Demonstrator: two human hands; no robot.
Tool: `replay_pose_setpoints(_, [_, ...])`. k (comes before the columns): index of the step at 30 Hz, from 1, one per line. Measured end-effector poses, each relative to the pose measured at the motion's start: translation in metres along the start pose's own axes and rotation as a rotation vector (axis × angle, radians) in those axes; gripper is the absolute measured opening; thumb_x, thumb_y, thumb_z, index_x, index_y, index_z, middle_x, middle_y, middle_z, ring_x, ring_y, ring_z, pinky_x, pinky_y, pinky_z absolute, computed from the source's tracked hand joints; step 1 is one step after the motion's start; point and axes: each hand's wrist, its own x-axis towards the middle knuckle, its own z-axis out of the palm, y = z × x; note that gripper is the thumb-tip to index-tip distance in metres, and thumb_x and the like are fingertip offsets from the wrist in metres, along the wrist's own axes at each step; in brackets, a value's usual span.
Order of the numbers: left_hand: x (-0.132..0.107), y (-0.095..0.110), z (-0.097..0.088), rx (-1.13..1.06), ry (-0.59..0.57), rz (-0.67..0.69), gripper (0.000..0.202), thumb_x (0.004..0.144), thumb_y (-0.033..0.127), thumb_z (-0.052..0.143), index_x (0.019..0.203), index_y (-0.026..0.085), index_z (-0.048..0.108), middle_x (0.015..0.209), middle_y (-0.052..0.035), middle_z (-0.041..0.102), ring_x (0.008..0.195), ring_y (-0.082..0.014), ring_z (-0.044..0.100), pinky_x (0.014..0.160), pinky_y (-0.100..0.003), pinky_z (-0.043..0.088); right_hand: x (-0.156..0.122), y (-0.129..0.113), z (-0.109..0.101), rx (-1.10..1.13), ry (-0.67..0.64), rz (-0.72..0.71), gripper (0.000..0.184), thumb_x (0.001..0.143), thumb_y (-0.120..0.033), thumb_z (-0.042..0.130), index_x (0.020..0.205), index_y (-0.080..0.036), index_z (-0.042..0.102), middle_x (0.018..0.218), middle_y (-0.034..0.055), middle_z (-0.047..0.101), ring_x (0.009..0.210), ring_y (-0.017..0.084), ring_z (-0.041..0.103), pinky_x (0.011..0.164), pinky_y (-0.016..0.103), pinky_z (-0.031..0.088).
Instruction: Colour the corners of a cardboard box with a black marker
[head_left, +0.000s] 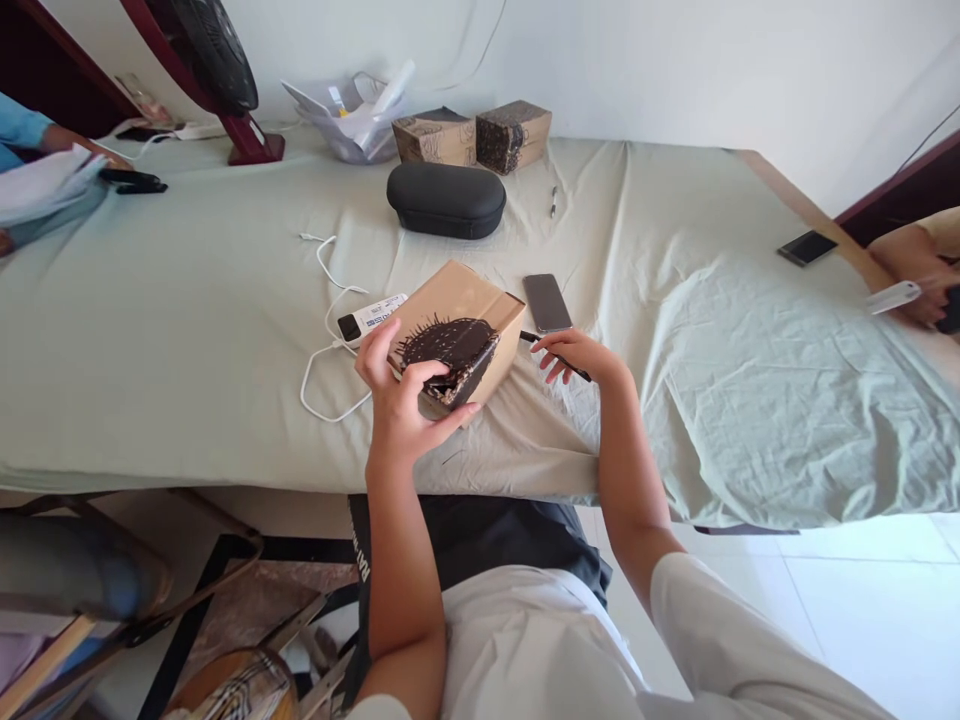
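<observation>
A brown cardboard box (457,290) stands tilted near the front edge of the cloth-covered table. Dense black scribbling (446,342) covers its near corner, where the cardboard looks torn. My left hand (409,395) grips this corner, with fingers across the marked face and the thumb along the lower side. Just right of the box, my right hand (574,355) holds a black pen (581,372), its tip end close to the box's right side. A dark smartphone (547,302) lies behind my right hand. To the box's left rests a white power strip (379,315) with a black plug.
White cables (319,380) curl left of the box. Farther back are a black case (447,200), two scribbled boxes (514,137), a plastic basket (352,135), a small pen (553,202) and a fan (255,145). Other people's hands show at the left and right edges, near another phone (808,248).
</observation>
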Motion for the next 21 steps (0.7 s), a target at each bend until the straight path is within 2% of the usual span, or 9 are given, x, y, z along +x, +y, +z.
replay_pose_setpoints(4, [-0.006,-0.005,0.0,-0.041,0.073,-0.026,0.092,0.078,0.054,0.091,0.152,0.029,0.042,0.169,-0.0186,0.02,0.163,-0.0425,0.022,0.131,-0.064,0.03,-0.003,0.001,-0.004,0.295,-0.065,-0.125,0.031,0.073,-0.04,0.075,0.095,-0.019,0.066,0.08,0.0074,0.075,0.06,0.023,0.074,0.039,0.024,0.046])
replay_pose_setpoints(8, [-0.016,-0.017,0.007,-0.026,0.057,-0.102,0.114,0.076,0.065,0.089,0.162,0.03,0.025,0.176,-0.0215,-0.001,0.169,-0.0473,0.004,0.132,-0.067,0.027,-0.008,-0.002,0.001,0.428,-0.072,-0.233,0.047,0.07,-0.051,0.07,0.108,-0.025,0.063,0.089,0.0032,0.075,0.071,0.022,0.075,0.057,0.03,0.057])
replay_pose_setpoints(11, [-0.023,-0.024,0.015,-0.032,0.003,-0.135,0.121,0.079,0.057,0.088,0.168,0.029,0.012,0.177,-0.0252,-0.006,0.169,-0.0483,0.001,0.131,-0.067,0.027,-0.019,-0.008,0.016,0.634,0.031,-0.493,0.048,0.068,-0.044,0.072,0.113,-0.03,0.063,0.082,-0.003,0.07,0.064,0.017,0.067,0.062,0.031,0.056])
replay_pose_setpoints(13, [-0.023,-0.022,0.018,-0.032,0.022,-0.14,0.123,0.078,0.051,0.088,0.169,0.028,0.009,0.177,-0.0263,-0.004,0.169,-0.0487,0.004,0.13,-0.066,0.03,-0.036,-0.015,0.033,0.671,0.165,-0.717,0.038,0.072,-0.042,0.074,0.107,-0.032,0.063,0.064,-0.0097,0.053,0.047,0.011,0.047,0.053,0.026,0.047])
replay_pose_setpoints(14, [-0.022,-0.018,0.019,-0.012,0.036,-0.152,0.123,0.078,0.049,0.089,0.17,0.028,0.01,0.177,-0.0264,-0.003,0.169,-0.0489,0.007,0.13,-0.065,0.031,-0.048,-0.019,0.044,0.631,0.207,-0.824,0.031,0.079,-0.044,0.073,0.105,-0.032,0.063,0.057,-0.0117,0.042,0.042,0.011,0.037,0.05,0.026,0.042])
replay_pose_setpoints(16, [-0.015,-0.003,0.016,0.08,0.051,-0.209,0.119,0.076,0.047,0.089,0.17,0.027,0.018,0.177,-0.0266,0.003,0.167,-0.0498,0.016,0.128,-0.065,0.032,-0.076,-0.029,0.07,0.507,0.173,-1.007,0.017,0.098,-0.05,0.062,0.103,-0.034,0.063,0.048,-0.013,0.034,0.035,0.012,0.03,0.049,0.028,0.042])
replay_pose_setpoints(18, [-0.004,0.018,0.01,0.221,0.041,-0.304,0.112,0.075,0.047,0.088,0.169,0.024,0.03,0.177,-0.0269,0.013,0.163,-0.0518,0.023,0.125,-0.066,0.032,-0.104,-0.039,0.099,0.34,0.234,-1.131,0.029,0.111,-0.052,0.046,0.116,-0.034,0.068,0.052,-0.009,0.051,0.036,0.013,0.041,0.051,0.03,0.044])
replay_pose_setpoints(20, [0.006,0.04,0.004,0.329,0.02,-0.405,0.107,0.076,0.055,0.087,0.167,0.025,0.04,0.178,-0.0246,0.02,0.155,-0.0549,0.033,0.121,-0.069,0.033,-0.124,-0.046,0.128,0.057,0.385,-1.184,0.031,0.11,-0.05,0.055,0.125,-0.029,0.073,0.067,-0.0009,0.065,0.051,0.016,0.058,0.053,0.031,0.046])
replay_pose_setpoints(21, [0.011,0.05,0.001,0.367,0.013,-0.462,0.108,0.075,0.06,0.086,0.168,0.026,0.042,0.179,-0.0221,0.022,0.151,-0.0555,0.036,0.119,-0.07,0.033,-0.131,-0.049,0.14,-0.082,0.443,-1.219,0.029,0.108,-0.047,0.059,0.125,-0.028,0.074,0.07,0.0,0.064,0.055,0.016,0.06,0.054,0.031,0.046])
